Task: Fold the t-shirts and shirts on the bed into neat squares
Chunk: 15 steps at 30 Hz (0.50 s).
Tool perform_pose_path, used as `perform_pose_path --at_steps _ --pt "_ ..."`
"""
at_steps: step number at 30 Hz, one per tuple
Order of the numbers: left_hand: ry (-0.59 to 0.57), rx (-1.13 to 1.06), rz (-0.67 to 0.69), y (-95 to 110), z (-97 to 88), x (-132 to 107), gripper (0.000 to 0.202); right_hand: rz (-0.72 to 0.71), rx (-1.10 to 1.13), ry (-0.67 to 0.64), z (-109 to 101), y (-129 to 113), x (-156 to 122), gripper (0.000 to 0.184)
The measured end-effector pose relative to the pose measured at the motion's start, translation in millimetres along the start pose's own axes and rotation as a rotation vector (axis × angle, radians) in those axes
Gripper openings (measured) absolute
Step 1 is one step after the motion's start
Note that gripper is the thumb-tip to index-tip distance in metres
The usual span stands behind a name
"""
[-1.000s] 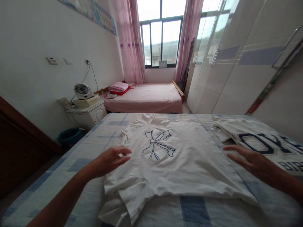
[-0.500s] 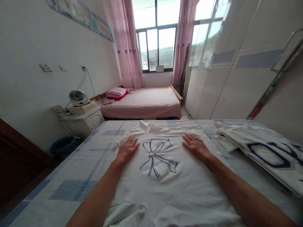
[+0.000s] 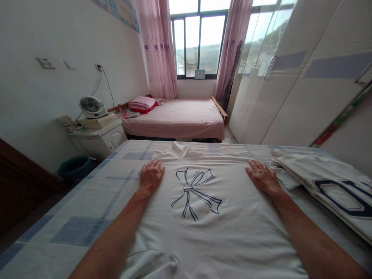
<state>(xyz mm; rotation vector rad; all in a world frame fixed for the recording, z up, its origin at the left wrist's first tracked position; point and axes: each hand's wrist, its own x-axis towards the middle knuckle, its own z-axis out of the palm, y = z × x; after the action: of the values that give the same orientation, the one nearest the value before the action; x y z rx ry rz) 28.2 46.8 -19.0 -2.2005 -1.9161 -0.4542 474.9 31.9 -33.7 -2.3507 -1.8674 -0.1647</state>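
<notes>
A white T-shirt (image 3: 232, 221) with a dark blue bow print lies spread over the bed in front of me. My left hand (image 3: 151, 177) rests flat on its left side, fingers stretched away from me. On the opposite side, my right hand (image 3: 263, 177) presses flat near the shirt's right edge, palm down and fingers apart. Neither hand grips the fabric. Wrinkles run across the shirt near its collar end, and its lower left part is bunched up close to me.
Folded white clothing (image 3: 334, 186) with dark lettering lies at the right. The checked bedsheet (image 3: 78, 230) shows at the left. Beyond are a pink bed (image 3: 186, 116), a nightstand (image 3: 107, 137) with a fan (image 3: 92, 106), a bin (image 3: 77, 167) and a wardrobe (image 3: 279, 97).
My right hand has slid to the right across the shirt, and my left hand slightly to the left. The fabric between them looks flatter. The camera view has tilted a little downward.
</notes>
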Motion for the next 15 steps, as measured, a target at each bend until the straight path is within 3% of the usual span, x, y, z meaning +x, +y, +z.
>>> perform_pose_path --at_steps 3,7,9,11,13,15 --pt "0.094 -0.094 0.133 13.2 -5.4 0.1 0.039 -0.066 0.012 0.073 -8.5 -24.0 -8.6 0.059" --pt "0.017 -0.216 0.358 25.6 -0.8 -1.8 0.045 -0.536 0.137 -0.048 -25.7 -94.0 -36.1 0.057" --pt "-0.046 -0.222 0.392 26.9 3.6 -3.2 0.052 -0.764 0.192 -0.117 -28.9 -128.8 -44.6 0.057" --pt "-0.101 -0.218 0.390 26.3 6.4 -4.3 0.054 -0.897 0.214 -0.172 -25.9 -151.9 -38.9 0.057" --pt "-0.141 -0.214 0.379 25.4 6.7 -4.8 0.052 -0.874 0.190 -0.191 -18.5 -160.3 -17.5 0.058" --pt "-0.167 -0.207 0.367 25.1 5.2 -4.7 0.052 -0.726 0.136 -0.176 -11.1 -156.2 13.5 0.059"
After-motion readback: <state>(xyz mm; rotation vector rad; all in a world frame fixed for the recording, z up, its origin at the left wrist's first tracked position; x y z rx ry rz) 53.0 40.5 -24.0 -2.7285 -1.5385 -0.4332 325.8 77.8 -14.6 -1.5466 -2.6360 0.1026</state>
